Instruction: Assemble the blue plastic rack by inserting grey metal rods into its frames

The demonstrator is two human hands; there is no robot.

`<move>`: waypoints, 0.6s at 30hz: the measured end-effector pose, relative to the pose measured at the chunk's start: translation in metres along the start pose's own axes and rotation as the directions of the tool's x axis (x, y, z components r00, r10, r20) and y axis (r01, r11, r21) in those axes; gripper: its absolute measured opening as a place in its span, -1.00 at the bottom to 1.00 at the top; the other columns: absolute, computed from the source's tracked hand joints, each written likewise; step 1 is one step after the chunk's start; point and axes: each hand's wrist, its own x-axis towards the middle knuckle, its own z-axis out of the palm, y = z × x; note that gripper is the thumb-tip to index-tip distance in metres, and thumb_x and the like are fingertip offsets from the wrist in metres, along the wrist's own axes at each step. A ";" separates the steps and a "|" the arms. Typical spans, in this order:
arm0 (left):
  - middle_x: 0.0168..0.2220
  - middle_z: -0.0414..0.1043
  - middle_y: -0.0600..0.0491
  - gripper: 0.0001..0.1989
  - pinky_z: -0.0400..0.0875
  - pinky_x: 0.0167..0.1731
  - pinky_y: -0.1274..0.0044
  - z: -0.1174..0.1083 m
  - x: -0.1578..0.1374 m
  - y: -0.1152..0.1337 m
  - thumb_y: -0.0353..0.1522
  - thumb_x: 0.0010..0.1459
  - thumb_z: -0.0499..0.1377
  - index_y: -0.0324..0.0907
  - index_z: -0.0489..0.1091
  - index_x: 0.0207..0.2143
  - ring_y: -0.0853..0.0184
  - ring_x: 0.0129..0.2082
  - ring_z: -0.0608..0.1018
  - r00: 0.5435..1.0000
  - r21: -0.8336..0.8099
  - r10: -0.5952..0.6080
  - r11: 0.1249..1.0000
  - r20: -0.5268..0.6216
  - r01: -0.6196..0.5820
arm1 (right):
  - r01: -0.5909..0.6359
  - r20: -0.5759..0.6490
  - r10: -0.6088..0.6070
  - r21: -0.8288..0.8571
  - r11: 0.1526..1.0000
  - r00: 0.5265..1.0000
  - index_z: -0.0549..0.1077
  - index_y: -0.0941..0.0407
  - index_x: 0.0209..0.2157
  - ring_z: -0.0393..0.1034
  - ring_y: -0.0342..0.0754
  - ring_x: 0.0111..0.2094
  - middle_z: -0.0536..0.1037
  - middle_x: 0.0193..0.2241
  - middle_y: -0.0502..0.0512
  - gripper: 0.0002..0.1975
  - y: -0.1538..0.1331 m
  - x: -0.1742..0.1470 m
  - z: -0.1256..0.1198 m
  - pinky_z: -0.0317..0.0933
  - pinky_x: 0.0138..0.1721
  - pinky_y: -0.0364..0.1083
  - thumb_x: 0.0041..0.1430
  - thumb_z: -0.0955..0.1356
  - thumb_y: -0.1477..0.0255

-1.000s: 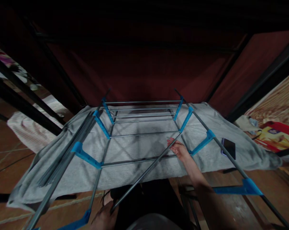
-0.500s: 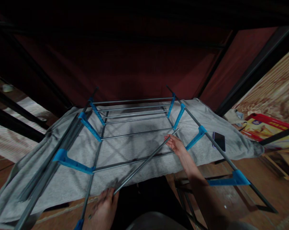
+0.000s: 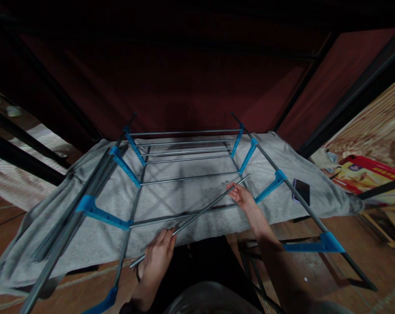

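A thin grey metal tube [image 3: 204, 211] runs slantwise between my hands, its far end up to the right. My left hand [image 3: 159, 253] is closed around its lower part, near my lap. Toward the other end, my right hand [image 3: 239, 194] pinches it between thumb and fingers. Beneath and beyond lies a partly built rack, its long side tubes [image 3: 297, 194] joined by blue plastic brackets [image 3: 269, 187] on the right and matching brackets [image 3: 102, 214] on the left. Several crossbars [image 3: 187, 179] span the two sides at the far part. The held tube is above the nearest crossbar.
A grey cloth [image 3: 197, 196] covers the surface under the rack. Loose tubes [image 3: 76, 205] lie bundled on its left. A phone [image 3: 301, 192] rests at the right, with a red and yellow box [image 3: 370, 179] farther right. A dark red panel [image 3: 184, 96] stands behind.
My left hand has moved up and to the right with the tube, which now lies at a flatter slant. My right hand has barely shifted. The view has tilted slightly.
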 end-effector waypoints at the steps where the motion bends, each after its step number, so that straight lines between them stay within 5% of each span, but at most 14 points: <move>1: -0.19 0.55 -0.03 -0.64 0.41 -0.22 0.50 0.002 0.003 0.000 -0.26 0.37 -0.09 -0.14 0.48 -0.07 0.26 -0.21 0.58 1.000 0.000 0.016 1.000 -0.004 -0.016 | -0.009 -0.003 0.009 0.001 1.000 1.000 0.47 0.09 -0.33 0.56 -0.06 -0.29 0.64 -0.35 0.08 -0.96 0.001 0.000 -0.001 0.46 -0.15 -0.08 0.13 0.38 0.48; 18: -0.14 0.50 -0.14 -0.63 0.35 -0.06 0.34 0.003 0.035 0.009 -0.41 0.34 -0.10 -0.26 0.42 0.02 0.17 -0.15 0.52 0.997 0.024 0.060 0.998 0.049 -0.061 | -0.059 0.045 0.060 -0.032 0.998 0.997 0.49 0.10 -0.33 0.57 -0.03 -0.26 0.64 -0.32 0.10 -0.94 0.021 0.004 -0.021 0.46 -0.10 -0.03 0.10 0.38 0.49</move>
